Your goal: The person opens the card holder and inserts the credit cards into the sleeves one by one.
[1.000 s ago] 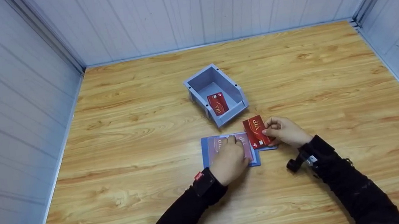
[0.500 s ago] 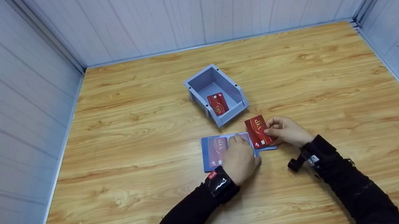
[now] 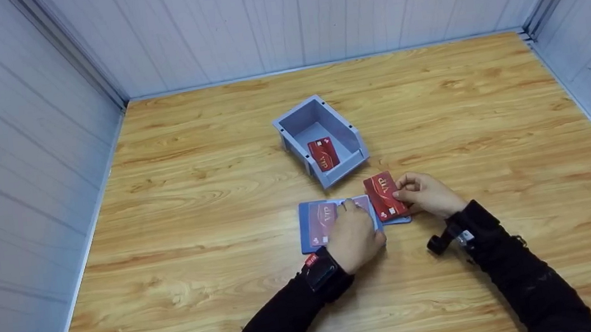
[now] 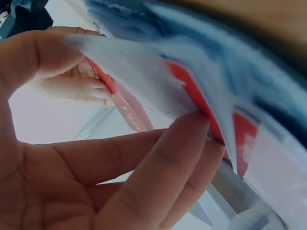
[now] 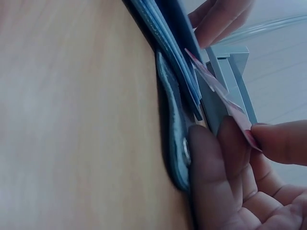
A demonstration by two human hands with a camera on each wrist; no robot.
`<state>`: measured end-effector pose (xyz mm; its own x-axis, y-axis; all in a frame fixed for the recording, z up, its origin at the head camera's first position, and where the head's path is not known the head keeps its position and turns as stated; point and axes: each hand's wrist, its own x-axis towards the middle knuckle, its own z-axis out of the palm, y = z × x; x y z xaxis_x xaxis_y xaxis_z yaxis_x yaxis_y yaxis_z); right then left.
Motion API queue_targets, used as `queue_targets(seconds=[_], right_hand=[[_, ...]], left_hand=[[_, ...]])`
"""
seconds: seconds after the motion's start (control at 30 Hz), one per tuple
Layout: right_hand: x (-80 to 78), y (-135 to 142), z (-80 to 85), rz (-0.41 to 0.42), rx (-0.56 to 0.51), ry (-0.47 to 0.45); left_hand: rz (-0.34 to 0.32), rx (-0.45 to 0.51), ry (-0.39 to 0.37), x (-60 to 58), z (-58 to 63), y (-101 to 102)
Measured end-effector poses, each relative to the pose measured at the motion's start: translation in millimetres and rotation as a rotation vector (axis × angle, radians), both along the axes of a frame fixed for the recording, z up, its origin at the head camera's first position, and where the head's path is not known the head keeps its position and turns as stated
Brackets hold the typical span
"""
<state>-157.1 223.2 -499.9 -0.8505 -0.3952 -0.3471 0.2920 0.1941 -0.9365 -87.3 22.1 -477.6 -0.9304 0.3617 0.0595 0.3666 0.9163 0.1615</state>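
A blue card holder (image 3: 305, 232) lies open-faced on the table, with a red VIP card (image 3: 322, 222) showing through a clear sleeve. My left hand (image 3: 354, 238) lies over it; in the left wrist view its thumb and fingers pinch a clear sleeve (image 4: 129, 67) and hold it raised. Red edges show around the sleeve's opening. Beside it, my right hand (image 3: 429, 195) pinches a red VIP card (image 3: 385, 194) by its right edge, above the holder's right-hand flap. That flap (image 5: 168, 115) carries a metal snap in the right wrist view. The left palm hides part of the holder.
A grey-blue plastic bin (image 3: 352, 167) stands just beyond the holder, its low front toward me. Inside it rests another red VIP card (image 3: 323, 154). Pale panel walls (image 3: 266, 17) enclose the wooden table (image 3: 192, 201) at the back and both sides.
My left hand has shifted right across the holder, uncovering the card in its left sleeve. The right hand and its card have moved slightly right.
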Motion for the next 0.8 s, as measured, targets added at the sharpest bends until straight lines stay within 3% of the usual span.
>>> queue_targets(seconds=[0.2,0.33,0.5,0.8], right_hand=[[0.7,0,0.1,0.002,-0.008,-0.001],[0.6,0,0.3,-0.002,0.004,0.007],[-0.3,0,0.2,0.003,0.036,0.016],[-0.1,-1,1.9,0.007,0.059,0.020]], left_hand=[[-0.018,0.138,-0.086,-2.1,7.7,-11],[-0.026,0.267,-0.222,-5.3,13.9,-26],[0.020,0.458,-0.399,-8.5,19.4,-47],[0.051,0.728,-0.587,-13.8,16.9,-84]])
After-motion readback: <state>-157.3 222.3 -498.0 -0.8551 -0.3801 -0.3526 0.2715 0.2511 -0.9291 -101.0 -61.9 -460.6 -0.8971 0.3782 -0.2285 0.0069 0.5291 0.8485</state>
